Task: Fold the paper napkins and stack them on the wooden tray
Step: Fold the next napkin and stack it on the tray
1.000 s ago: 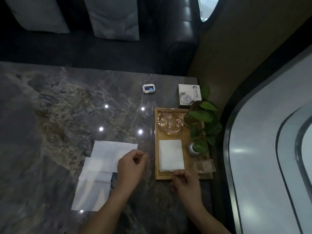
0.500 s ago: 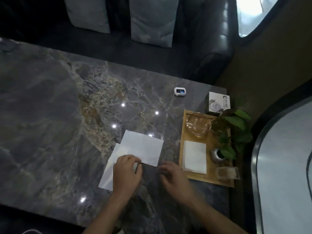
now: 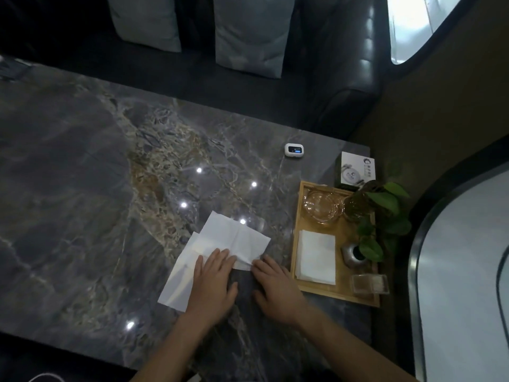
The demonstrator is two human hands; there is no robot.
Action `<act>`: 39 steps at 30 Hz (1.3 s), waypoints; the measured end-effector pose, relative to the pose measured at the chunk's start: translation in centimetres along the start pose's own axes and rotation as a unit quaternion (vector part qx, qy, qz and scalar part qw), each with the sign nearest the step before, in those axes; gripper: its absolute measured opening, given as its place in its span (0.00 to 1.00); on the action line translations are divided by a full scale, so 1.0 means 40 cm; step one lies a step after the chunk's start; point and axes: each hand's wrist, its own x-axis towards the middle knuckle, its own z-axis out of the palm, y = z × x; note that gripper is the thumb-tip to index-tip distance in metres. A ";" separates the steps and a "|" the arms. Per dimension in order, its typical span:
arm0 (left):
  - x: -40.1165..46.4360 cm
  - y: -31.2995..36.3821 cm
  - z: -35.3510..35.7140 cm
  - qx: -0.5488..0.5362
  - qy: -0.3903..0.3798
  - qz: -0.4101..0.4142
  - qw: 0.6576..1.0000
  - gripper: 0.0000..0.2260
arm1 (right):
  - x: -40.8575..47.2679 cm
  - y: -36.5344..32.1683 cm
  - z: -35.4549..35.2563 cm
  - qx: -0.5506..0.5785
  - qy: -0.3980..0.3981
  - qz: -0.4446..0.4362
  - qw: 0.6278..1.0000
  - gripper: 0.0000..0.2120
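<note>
An unfolded white paper napkin (image 3: pixel 234 238) lies on the marble table, overlapping a second white napkin (image 3: pixel 177 282) below and to its left. My left hand (image 3: pixel 213 282) rests flat on the top napkin's near edge, fingers stretched out. My right hand (image 3: pixel 275 288) is just right of it, and its fingertips touch the napkin's slightly raised near corner. Whether they pinch it is hidden. A folded napkin (image 3: pixel 316 256) lies in the wooden tray (image 3: pixel 338 295) to the right.
The tray also holds a glass bowl (image 3: pixel 321 205), a glass jar with a leafy plant (image 3: pixel 385 202), a small metal pot (image 3: pixel 352 253) and a clear box (image 3: pixel 369 283). Behind it stand a white carton (image 3: pixel 356 169) and a small white device (image 3: pixel 294 150). A dark sofa runs along the far edge.
My right hand has moved left from the tray's front edge to the napkin's near corner. My left hand has flattened onto the napkin. The view has shifted left.
</note>
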 end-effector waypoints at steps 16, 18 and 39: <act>-0.054 0.128 -0.049 -0.297 0.024 0.010 0.955 0.11 | -0.184 0.006 -0.114 0.315 0.192 0.006 0.930 0.09; -0.067 0.142 -0.056 -0.309 0.014 0.016 0.951 0.10 | -0.203 0.006 -0.119 0.322 0.210 0.001 0.923 0.09; -0.143 0.197 -0.055 -0.553 0.003 -0.156 0.819 0.19 | -0.314 0.004 -0.041 0.579 0.239 0.123 0.770 0.19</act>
